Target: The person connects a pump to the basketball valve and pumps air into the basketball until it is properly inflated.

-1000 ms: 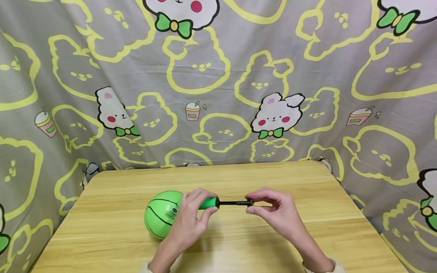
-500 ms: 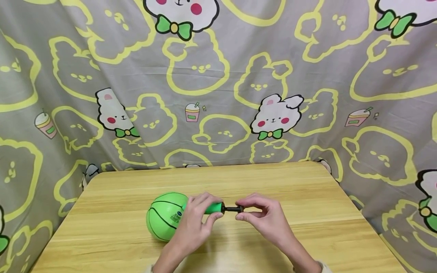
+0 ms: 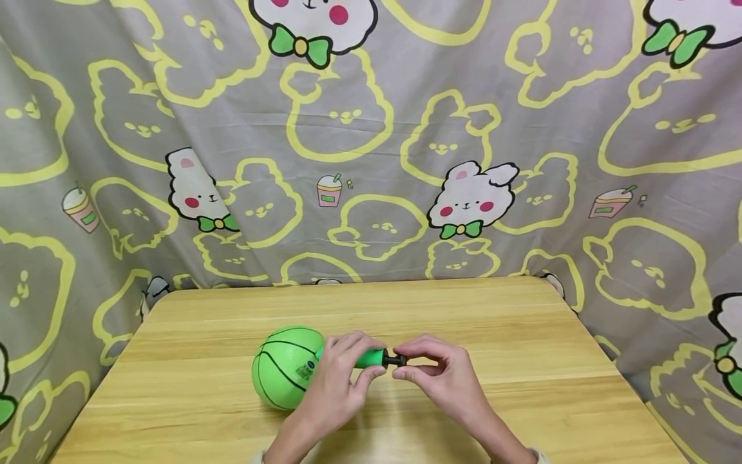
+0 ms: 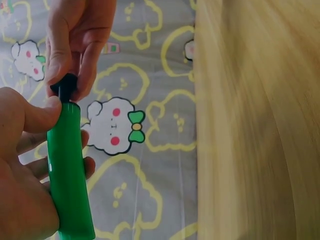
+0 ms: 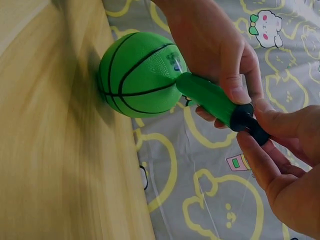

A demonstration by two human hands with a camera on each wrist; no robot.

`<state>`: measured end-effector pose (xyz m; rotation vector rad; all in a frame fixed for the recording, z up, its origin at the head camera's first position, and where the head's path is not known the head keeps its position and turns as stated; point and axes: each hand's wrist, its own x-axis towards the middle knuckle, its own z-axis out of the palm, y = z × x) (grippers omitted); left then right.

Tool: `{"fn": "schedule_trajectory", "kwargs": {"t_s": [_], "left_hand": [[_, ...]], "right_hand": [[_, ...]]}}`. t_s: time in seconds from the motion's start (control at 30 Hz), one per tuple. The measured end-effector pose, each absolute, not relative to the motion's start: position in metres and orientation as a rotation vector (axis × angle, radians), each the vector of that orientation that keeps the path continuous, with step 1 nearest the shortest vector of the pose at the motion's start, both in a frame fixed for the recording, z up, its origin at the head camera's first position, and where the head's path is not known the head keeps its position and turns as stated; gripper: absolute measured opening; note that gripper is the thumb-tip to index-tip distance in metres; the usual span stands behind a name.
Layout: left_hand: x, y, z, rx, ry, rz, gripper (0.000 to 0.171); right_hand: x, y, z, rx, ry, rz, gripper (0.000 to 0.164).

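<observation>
A green ball with black seam lines (image 3: pixel 284 367) sits on the table, left of both hands. A green hand pump (image 4: pixel 70 170) lies level, its far end meeting the ball in the right wrist view. My left hand (image 3: pixel 339 380) grips the pump's green barrel, thumb and fingers around it near the black collar. My right hand (image 3: pixel 443 374) pinches the black pump handle (image 5: pixel 259 134) between thumb and fingers. Only a short stretch of the black rod shows between handle and collar. The left hand hides part of the barrel and the ball's right side in the head view.
The wooden table (image 3: pixel 522 348) extends around the hands, with its rounded far corners near a grey curtain (image 3: pixel 371 161) printed with yellow outlines and white bears. The curtain hangs behind the table and along both sides.
My right hand has moved left, pushing the handle in, so the black rod between handle and barrel is much shorter. The ball and left hand have shifted slightly right.
</observation>
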<state>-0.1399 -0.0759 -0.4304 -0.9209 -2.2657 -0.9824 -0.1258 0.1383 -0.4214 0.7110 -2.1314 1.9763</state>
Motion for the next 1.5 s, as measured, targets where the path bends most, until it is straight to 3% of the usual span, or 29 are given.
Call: {"fn": "schedule_trajectory", "kwargs": {"t_s": [0.4,1.5], "left_hand": [[-0.14,-0.075,-0.431,-0.92,-2.315,-1.07,0.022],[-0.151,-0.102,-0.422,-0.796,-2.3,-1.097,0.023]], "right_hand": [[-0.126,0.151,-0.411,0.824,-2.146,1.963,0.025],[-0.13,0.195,-0.384,0.775,-2.158,1.984,0.028]]}}
